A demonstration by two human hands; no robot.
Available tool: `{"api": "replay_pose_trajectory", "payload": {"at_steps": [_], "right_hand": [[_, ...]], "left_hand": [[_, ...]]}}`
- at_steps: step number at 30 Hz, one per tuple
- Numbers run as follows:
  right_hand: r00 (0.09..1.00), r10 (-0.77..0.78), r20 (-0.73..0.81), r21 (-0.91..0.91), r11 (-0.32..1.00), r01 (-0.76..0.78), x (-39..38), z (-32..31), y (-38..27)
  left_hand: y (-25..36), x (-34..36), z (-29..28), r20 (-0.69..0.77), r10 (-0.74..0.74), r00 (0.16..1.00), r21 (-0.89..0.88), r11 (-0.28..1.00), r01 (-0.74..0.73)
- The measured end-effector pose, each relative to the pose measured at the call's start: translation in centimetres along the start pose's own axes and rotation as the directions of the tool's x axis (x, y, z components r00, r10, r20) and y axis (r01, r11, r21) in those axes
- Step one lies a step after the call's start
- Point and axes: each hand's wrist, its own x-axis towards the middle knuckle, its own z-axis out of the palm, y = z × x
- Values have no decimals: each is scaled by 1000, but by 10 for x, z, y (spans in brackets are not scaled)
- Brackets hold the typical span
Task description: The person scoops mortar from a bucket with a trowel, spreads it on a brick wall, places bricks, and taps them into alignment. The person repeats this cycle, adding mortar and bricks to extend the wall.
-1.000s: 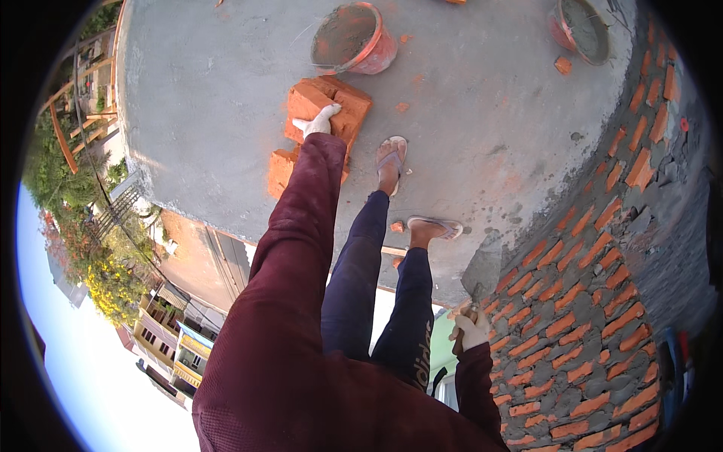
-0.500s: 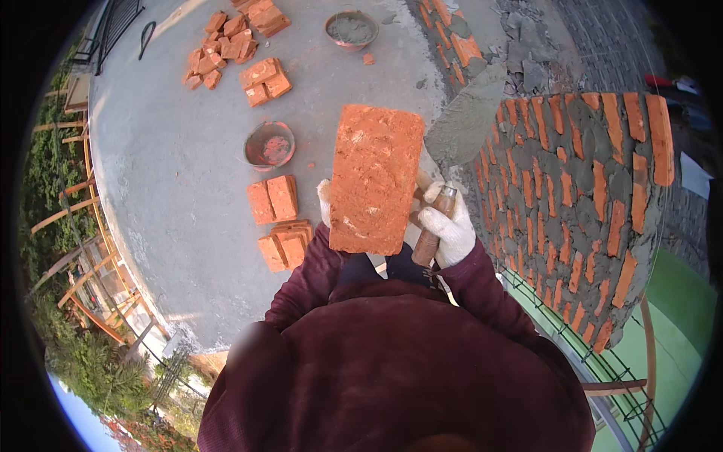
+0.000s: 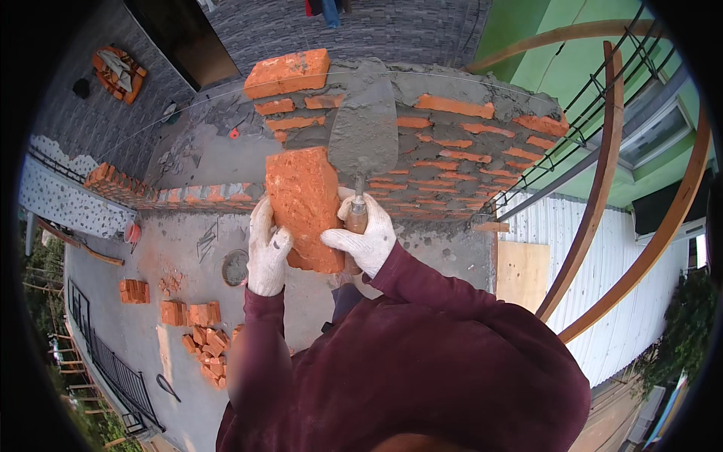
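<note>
In white gloves, both my hands are in front of my chest, facing the partly laid brick wall (image 3: 459,145). My left hand (image 3: 269,250) grips an orange brick (image 3: 301,203) by its left side, fingers closed along it. The brick is tilted, one broad face towards me. Just right of it, my right hand (image 3: 370,239) wraps round the wooden handle of a trowel (image 3: 365,124). Its grey, mortar-smeared blade points away from me, overlapping the wall. A single brick (image 3: 288,74) lies on the wall's left end; grey mortar (image 3: 459,89) covers the top beside it.
A thin string line crosses above the wall. Left on the concrete floor are a mortar bucket (image 3: 235,267), stacked bricks (image 3: 134,291) and a heap of bricks (image 3: 207,346). A low brick course (image 3: 215,193) runs leftward. Curved wooden poles (image 3: 595,188) and steel rebar (image 3: 595,98) stand right.
My view has swung round to the right, so the wall now lies ahead instead of at my right. The brick has tilted, and my left hand, mostly hidden before, shows fully. Both hands keep their hold.
</note>
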Motion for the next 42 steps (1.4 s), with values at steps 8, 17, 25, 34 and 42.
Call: {"api": "replay_pose_trajectory", "payload": {"at_steps": [8, 17, 25, 34, 42], "right_hand": [[954, -158, -254, 30, 985, 171, 28, 8, -44], [744, -136, -654, 173, 931, 321, 14, -57, -83], [470, 206, -858, 227, 974, -12, -92, -87, 31], [289, 298, -910, 284, 954, -91, -110, -79, 56], [289, 328, -899, 319, 944, -80, -83, -51, 79]], "left_hand": [[72, 132, 48, 290, 214, 933, 18, 973, -229], [169, 350, 97, 803, 510, 310, -45, 569, -821], [78, 424, 145, 926, 112, 361, 255, 521, -815], [34, 452, 159, 940, 45, 339, 292, 411, -864], [24, 444, 164, 948, 104, 301, 253, 331, -909]]}}
